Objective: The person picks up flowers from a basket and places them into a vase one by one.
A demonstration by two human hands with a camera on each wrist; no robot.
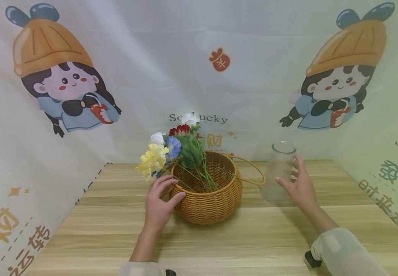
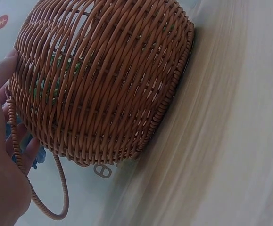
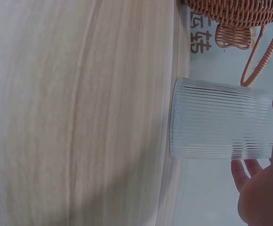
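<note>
A round wicker basket (image 1: 207, 207) stands upright on the wooden table, a loop handle on each side. Its left rim is gripped by my left hand (image 1: 159, 205), thumb in front; the left wrist view shows the fingers behind the left handle (image 2: 63, 188). Artificial flowers lean out over the basket's left rim: a yellow one (image 1: 152, 158), a blue one (image 1: 173, 147), a red one (image 1: 179, 130) and white ones (image 1: 190, 119). Right of the basket, my right hand (image 1: 300, 188) holds a clear ribbed glass vase (image 3: 211, 120), upright on the table, thumb and fingers on opposite sides.
The wooden tabletop (image 1: 254, 245) stretches in front of the basket and vase. A printed cloth backdrop (image 1: 157, 76) rises behind the table and along both sides. The basket's right handle (image 1: 254, 166) juts toward the vase.
</note>
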